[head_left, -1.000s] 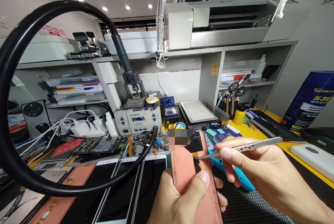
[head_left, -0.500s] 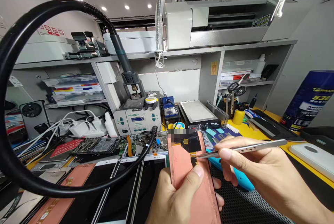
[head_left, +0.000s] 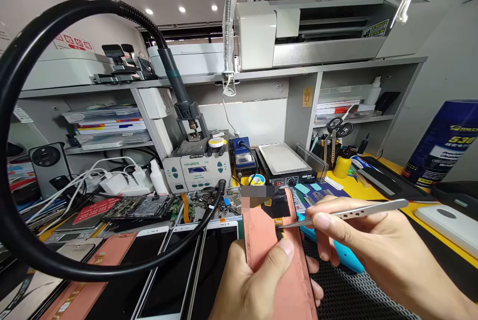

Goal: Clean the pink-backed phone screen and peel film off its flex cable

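My left hand (head_left: 257, 275) is wrapped round a phone screen panel (head_left: 261, 240) whose copper-coloured back faces me, the thumb lying on that back and fingertips showing past the right edge. Near the panel's top sit a black patch (head_left: 278, 205) and a small gold flex connector (head_left: 278, 221). Between the fingers of my right hand (head_left: 347, 228) is a pair of metal tweezers (head_left: 358, 210), pinched and slanting left. Their tips are at the flex cable just below the gold connector; whether they grip it I cannot tell.
A thick black hose (head_left: 112, 272) loops across the left side. Several phone screens (head_left: 172, 270) lie on the left. Behind stand a hot-air station (head_left: 197, 170) and a heating plate (head_left: 284, 160). A blue tool (head_left: 347, 255) rests under my right hand; a blue can (head_left: 444, 146) stands at right.
The tweezer tips have moved slightly down and left, from the gold connector to just below it. The panel has shifted a little in my left hand's grip.
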`<state>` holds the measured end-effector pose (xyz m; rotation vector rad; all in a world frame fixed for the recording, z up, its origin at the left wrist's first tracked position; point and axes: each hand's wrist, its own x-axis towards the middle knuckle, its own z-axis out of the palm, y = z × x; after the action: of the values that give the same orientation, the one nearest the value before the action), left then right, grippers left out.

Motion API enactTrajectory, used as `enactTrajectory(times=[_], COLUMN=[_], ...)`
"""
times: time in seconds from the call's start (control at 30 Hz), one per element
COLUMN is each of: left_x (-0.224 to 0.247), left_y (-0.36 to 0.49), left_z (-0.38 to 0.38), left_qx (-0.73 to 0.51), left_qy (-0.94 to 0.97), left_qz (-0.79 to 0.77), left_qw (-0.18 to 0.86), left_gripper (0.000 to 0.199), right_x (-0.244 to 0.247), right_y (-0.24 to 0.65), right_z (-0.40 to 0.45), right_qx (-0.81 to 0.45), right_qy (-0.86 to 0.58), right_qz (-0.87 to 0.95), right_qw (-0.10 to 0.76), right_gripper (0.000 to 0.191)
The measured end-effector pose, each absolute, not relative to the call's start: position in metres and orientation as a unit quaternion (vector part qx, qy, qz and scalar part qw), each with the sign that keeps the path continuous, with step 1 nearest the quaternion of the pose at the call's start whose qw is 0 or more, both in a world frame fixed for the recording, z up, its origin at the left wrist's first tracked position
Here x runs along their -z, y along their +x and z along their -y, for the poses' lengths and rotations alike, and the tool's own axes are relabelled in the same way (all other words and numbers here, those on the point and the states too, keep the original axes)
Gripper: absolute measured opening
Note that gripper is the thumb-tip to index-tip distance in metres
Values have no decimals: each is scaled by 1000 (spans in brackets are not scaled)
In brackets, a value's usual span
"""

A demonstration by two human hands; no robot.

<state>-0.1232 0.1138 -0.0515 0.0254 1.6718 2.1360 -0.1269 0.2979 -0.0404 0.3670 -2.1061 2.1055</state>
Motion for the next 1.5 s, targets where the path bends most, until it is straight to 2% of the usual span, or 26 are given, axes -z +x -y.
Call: enactTrajectory(times=[0.17, 0.4, 0.6, 0.8, 1.5], left_x=[55, 57, 60, 59, 58], left_y=[-124, -123, -129, -126, -125], left_z=[-116, -117, -108, -112, -115], left_qx=[-792, -787, -761, -768, -758], left_qy=[23, -6, 92, 43, 27], left_qz=[-573, -582, -596, -603, -615], left_qw=[210, 203, 241, 209, 216], left_gripper=[43, 47, 52, 43, 47], right_x=[41, 37, 39, 38, 39], right_y=[-129, -132, -129, -129, -129], right_z=[-298, -295, -298, -297, -297], right_qx=[-714, -722, -718, -721, -711], right_qy=[121, 117, 113, 104, 83], right_qz=[688, 680, 685, 682, 695], right_qw=[46, 57, 57, 62, 74], right_gripper=[19, 18, 17, 20, 23])
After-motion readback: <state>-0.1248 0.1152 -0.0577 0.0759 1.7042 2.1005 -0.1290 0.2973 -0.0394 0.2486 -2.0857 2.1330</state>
